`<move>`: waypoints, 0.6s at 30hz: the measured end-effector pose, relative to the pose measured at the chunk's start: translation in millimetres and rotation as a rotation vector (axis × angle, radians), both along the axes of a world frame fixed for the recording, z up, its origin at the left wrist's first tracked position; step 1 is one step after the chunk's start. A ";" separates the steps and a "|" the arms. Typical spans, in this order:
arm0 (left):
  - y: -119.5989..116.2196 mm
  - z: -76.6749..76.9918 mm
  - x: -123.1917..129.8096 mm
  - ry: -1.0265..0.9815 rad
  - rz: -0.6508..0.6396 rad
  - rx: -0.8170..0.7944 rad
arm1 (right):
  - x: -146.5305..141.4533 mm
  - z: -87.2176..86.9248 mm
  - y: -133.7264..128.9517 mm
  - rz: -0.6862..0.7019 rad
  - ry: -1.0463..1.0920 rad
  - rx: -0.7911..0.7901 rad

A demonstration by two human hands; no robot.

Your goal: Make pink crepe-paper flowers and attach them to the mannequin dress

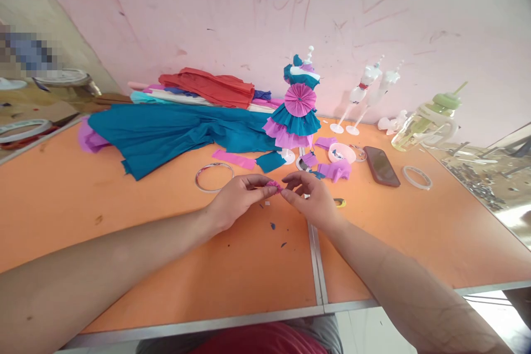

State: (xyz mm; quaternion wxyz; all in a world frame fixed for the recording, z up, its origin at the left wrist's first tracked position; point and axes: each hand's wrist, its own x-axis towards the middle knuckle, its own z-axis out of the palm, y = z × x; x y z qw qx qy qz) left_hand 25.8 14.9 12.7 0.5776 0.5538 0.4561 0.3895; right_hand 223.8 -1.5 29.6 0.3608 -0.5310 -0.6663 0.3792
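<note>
A small gathered pink paper piece [274,186] is held above the orange table [166,276], near its middle. My left hand [243,196] pinches it between thumb and fingers. From the other side, the thumb and fingertips of my right hand [311,199] close on its right edge. Behind them stands a small dress form [299,100] in teal and pink crinkled paper, with a round pink rosette at the waist. Teal [270,162] and pink strips [233,159] lie between my hands and the form.
Teal paper [178,130] and a red folded stack [207,87] lie at the back left. Tape rings [214,177], a phone [381,166], two white dress forms [365,83], a green-lidded bottle [427,116] and a yellow-handled tool [339,203] are around.
</note>
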 end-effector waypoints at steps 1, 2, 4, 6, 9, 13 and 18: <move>1.1 -1.8 -0.5 -0.040 0.010 -0.016 | 2.7 1.9 0.5 -0.011 -0.016 0.014; 2.5 -3.9 -1.3 -0.086 0.024 -0.031 | 6.9 4.1 1.4 -0.013 -0.059 0.036; 6.1 -8.5 -3.5 -0.178 0.061 -0.051 | 19.2 8.9 4.4 0.017 -0.234 0.101; 10.4 -12.6 -6.4 -0.252 0.104 -0.067 | 34.8 12.2 8.2 0.107 -0.510 0.165; 16.2 -16.6 -10.9 -0.339 0.153 -0.114 | 55.5 13.0 13.0 0.195 -0.770 0.175; 19.4 -18.6 -13.8 -0.411 0.147 -0.155 | 65.8 11.7 15.8 0.238 -0.840 0.102; 19.7 -20.1 -12.6 -0.425 0.141 -0.169 | 56.3 13.5 16.2 0.195 -0.716 0.127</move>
